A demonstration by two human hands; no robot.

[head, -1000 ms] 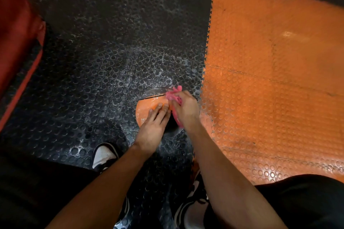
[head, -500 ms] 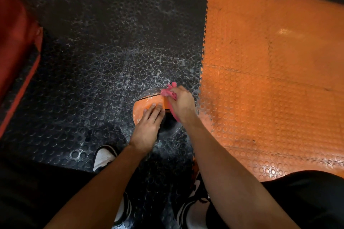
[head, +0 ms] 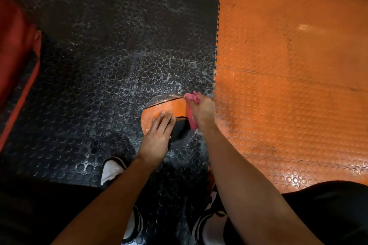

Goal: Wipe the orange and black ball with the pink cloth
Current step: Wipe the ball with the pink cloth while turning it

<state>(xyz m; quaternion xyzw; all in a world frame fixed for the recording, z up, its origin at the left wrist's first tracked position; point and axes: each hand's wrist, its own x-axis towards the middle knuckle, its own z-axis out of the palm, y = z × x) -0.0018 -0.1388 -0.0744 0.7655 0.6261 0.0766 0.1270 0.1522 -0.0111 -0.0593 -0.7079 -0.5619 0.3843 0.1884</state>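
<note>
An orange and black ball rests on the black studded floor mat, just left of the seam with the orange mat. My left hand lies flat on the ball's near side, fingers together and stretched over the orange panel. My right hand is closed on a pink cloth and presses it against the ball's right side; a tuft of cloth sticks out above the fingers and a strip hangs down over the black panel. The hands hide much of the ball.
Black studded mat with white dusty smears around the ball. Orange studded mat covers the right half. A red padded object stands at the left edge. My two shoes stand just below the ball.
My right hand with the cloth has shifted slightly to the right along the ball's upper right side. My left hand has stayed flat on the ball.
</note>
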